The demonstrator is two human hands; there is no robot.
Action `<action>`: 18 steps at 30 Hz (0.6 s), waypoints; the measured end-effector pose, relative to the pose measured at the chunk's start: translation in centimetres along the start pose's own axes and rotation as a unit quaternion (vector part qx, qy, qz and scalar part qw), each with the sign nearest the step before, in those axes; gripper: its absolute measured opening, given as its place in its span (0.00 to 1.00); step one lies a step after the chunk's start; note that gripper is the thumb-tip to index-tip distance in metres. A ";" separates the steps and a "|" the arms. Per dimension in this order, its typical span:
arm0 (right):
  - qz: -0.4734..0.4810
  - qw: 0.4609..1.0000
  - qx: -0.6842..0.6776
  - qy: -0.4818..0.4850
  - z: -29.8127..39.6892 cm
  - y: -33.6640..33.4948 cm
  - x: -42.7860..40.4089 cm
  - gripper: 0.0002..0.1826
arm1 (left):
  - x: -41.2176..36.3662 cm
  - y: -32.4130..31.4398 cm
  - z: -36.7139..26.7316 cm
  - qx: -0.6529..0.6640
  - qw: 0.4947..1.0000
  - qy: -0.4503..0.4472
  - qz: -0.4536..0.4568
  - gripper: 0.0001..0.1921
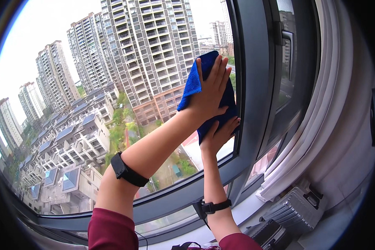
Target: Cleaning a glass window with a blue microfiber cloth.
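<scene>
A blue microfibre cloth lies flat against the large window pane, close to the right side of its dark grey frame. My left hand presses on the cloth's upper part, palm to the glass, fingers pointing up. A lighter blue corner folds over beside that hand's index finger. Lower down, my right hand presses on the cloth's bottom part, with its fingertips near the frame. Parts of the cloth are hidden under both hands.
To the right are a narrow casement with a handle and a pale curtain. A silver suitcase and a black case stand at the lower right. Black straps circle my left forearm and right forearm. Tall buildings show outside.
</scene>
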State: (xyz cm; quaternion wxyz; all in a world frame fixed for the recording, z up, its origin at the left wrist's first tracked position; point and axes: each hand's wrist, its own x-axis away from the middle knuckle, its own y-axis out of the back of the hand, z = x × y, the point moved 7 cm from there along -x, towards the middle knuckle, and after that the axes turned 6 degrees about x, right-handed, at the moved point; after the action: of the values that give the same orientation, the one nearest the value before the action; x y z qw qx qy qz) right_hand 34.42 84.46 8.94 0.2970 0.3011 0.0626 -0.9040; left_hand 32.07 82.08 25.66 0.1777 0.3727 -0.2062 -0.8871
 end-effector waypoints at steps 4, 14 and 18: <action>0.001 1.000 0.013 -0.015 -0.7 -0.5 0.1 0.40 | -0.2 -0.3 -0.4 -0.003 1.000 -0.004 0.014 0.51; 0.013 0.995 0.023 0.096 3.8 -0.4 5.0 0.41 | 8.7 2.2 4.8 0.067 0.998 0.007 -0.015 0.47; 0.038 0.988 -0.001 0.149 9.1 -0.5 8.4 0.41 | 14.5 5.7 9.6 0.081 0.993 0.065 -0.061 0.45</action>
State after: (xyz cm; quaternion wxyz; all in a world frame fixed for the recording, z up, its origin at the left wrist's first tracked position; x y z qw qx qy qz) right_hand 24.13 78.05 11.37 0.3188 0.4345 0.0954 -0.8369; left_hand 16.43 72.68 26.10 0.1055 0.4543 -0.2420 -0.8508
